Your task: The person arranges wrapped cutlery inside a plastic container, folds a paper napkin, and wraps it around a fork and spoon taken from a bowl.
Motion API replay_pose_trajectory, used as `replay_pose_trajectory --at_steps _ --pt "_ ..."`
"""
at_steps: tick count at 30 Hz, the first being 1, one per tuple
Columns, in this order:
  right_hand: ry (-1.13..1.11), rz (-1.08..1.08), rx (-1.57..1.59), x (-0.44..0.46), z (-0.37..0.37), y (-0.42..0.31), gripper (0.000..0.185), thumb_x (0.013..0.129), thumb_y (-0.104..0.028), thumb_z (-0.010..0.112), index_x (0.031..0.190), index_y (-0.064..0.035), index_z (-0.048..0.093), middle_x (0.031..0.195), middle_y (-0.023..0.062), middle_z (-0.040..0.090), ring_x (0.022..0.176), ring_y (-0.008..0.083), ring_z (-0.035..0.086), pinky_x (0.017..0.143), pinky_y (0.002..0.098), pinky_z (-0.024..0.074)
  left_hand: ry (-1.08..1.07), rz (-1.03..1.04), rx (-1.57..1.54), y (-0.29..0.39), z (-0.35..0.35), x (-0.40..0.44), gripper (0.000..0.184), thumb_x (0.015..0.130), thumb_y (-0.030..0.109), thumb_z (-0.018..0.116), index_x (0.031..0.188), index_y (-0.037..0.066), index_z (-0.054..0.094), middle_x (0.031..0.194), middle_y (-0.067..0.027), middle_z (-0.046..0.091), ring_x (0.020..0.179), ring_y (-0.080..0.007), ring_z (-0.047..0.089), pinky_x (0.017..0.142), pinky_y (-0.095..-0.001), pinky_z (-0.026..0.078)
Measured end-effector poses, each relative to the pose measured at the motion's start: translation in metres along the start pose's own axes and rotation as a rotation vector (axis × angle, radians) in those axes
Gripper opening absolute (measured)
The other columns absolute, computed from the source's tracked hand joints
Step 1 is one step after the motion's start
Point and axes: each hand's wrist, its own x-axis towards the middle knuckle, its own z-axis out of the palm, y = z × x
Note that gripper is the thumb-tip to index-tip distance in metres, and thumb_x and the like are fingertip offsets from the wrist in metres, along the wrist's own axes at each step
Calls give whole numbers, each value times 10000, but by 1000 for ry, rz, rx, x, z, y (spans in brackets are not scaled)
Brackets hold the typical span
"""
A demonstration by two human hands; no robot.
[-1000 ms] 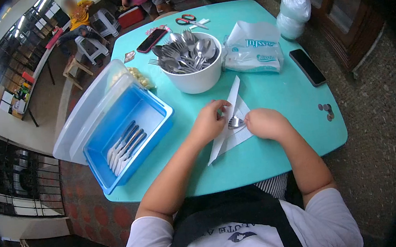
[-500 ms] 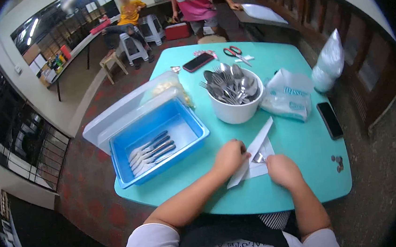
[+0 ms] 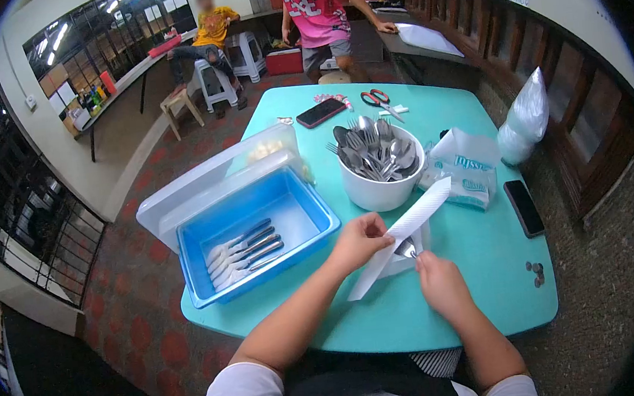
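Observation:
My right hand [image 3: 443, 285] grips the handle of a metal spoon [image 3: 406, 248]; whether a fork lies with it I cannot tell. Its head rests against a white paper napkin [image 3: 420, 211], folded over on a slant. My left hand [image 3: 362, 241] pinches the napkin's edge between thumb and fingers. Behind my hands stands a white tub [image 3: 381, 194] full of loose spoons and forks. To the left, a blue plastic bin [image 3: 309, 198] holds several pieces of cutlery [image 3: 225, 262] with their heads wrapped in white paper, handles bare. A pack of tissues [image 3: 466, 174] lies right of the tub.
On the turquoise table [image 3: 328, 325] are a red-edged phone [image 3: 321, 112], scissors [image 3: 380, 100], a black phone [image 3: 524, 208], coins [image 3: 537, 274] and a tall plastic bag [image 3: 525, 123]. A clear lid [image 3: 209, 173] leans behind the bin. Two people are in the background.
My left hand has moved slightly up and left, and its fingers now pinch the napkin more visibly. The napkin's slanted fold looks more rolled over. My right hand still holds the spoon. The view tilted up.

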Motion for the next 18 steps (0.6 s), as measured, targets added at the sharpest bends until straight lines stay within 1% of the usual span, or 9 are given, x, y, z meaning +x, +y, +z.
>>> replay_pose_trajectory --at_steps 1,2,5,8,10,13,16,18 --pt "15 -6 30 3 0 -4 181 946 -159 508 879 -5 576 808 267 632 774 452 622 697 549 479 34 8 5 3 -2 -2 172 792 20 758 817 62 593 772 9 629 711 -76 599 659 -236 479" --pt "20 -14 25 7 2 -7 175 945 -155 511 881 -6 578 806 266 632 777 452 623 698 546 479 73 36 -3 -2 -5 0 143 810 20 740 901 36 631 825 -13 664 746 -85 622 688 -243 493" --pt "37 -45 28 18 10 -14 162 941 -144 514 888 -7 582 803 262 633 784 452 624 701 537 482 110 58 -18 -2 -14 1 170 834 21 718 992 4 661 903 -45 696 798 -96 644 725 -252 508" --pt "43 -56 55 24 15 -20 158 938 -138 511 896 -6 587 803 257 637 792 449 627 709 528 487 94 21 3 0 -22 -1 191 853 23 699 1037 -20 672 938 -61 709 827 -105 657 748 -263 518" --pt "25 -28 59 24 15 -24 159 936 -137 506 903 -7 591 805 252 641 797 442 632 717 522 492 109 12 36 7 -21 -4 168 857 28 697 1016 -24 677 920 -55 709 815 -103 655 742 -266 520" --pt "26 -75 105 22 15 -19 174 948 -110 499 856 6 591 797 243 634 755 432 625 691 483 489 111 7 33 9 -18 -8 152 864 30 690 1004 -28 680 900 -49 710 803 -101 654 734 -269 522" --pt "-76 -111 133 22 2 -17 204 952 -164 519 864 -3 609 777 225 635 739 426 623 670 480 486 112 40 42 10 -14 -11 143 869 27 683 1001 -29 683 895 -48 711 797 -100 652 729 -268 522" --pt "-193 -92 -143 21 -18 -32 246 939 -243 546 863 -29 639 772 214 651 728 414 638 669 505 492 79 44 75 11 -10 -14 137 871 23 679 996 -31 685 894 -50 711 795 -100 652 727 -267 523"
